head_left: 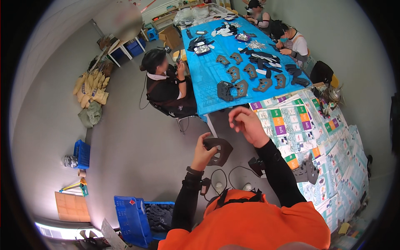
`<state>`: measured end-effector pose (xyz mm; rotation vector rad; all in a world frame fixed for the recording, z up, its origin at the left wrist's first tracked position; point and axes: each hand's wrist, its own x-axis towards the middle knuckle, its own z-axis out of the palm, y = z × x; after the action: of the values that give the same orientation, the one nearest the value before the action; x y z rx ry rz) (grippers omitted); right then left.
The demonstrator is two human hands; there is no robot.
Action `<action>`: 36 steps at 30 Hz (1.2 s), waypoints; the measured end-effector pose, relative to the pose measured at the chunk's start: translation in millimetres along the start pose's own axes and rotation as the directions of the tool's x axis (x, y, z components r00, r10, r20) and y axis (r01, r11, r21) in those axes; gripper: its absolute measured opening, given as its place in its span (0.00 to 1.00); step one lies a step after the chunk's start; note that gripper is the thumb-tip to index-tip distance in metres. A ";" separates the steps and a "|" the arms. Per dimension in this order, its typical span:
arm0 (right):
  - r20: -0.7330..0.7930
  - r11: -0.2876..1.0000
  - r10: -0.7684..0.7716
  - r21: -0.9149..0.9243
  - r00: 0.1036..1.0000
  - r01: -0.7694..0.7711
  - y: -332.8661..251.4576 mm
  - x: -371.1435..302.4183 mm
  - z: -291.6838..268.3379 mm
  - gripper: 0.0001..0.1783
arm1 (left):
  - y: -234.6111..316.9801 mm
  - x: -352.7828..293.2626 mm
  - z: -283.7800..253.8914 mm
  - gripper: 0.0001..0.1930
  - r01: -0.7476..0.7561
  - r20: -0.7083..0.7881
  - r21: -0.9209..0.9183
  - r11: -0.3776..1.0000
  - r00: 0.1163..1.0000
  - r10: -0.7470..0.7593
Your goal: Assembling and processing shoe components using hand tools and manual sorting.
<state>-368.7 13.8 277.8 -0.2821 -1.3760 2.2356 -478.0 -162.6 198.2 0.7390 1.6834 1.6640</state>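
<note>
The blue-covered desk [205,81] lies ahead of the left hand [203,155], clamped on a dark curved part [226,148] left and bodyward of the curled right hand [251,126], whose hold I cannot tell.

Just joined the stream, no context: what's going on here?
The left hand grips a dark part with cutouts, off the near end of the blue table. The right hand is raised beside it, fingers curled; whether it holds anything, I can't tell. Similar parts lie on the table. One person sits at its left side; others are along the right.
</note>
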 end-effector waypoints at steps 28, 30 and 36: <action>-0.341 0.619 -0.226 -0.774 0.913 -0.136 43.7 -93.7 -77.5 0.12 | 27.9 9.0 25.3 0.42 -0.175 0.240 0.153 0.973 0.961 0.135; -0.390 0.657 -0.242 -0.739 0.889 -0.145 47.7 -94.3 -86.5 0.12 | 62.2 -18.2 19.8 0.39 -0.129 0.384 -0.129 0.983 0.908 0.169; -0.461 0.769 -0.242 -0.628 0.854 -0.121 70.3 -87.7 -109.7 0.13 | 108.6 -65.8 -16.0 0.34 -0.296 0.562 -0.254 0.921 0.730 0.389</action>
<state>-268.9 28.4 157.4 -0.9846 -1.7332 1.3775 -454.5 -219.8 310.2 1.4050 0.9906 1.5270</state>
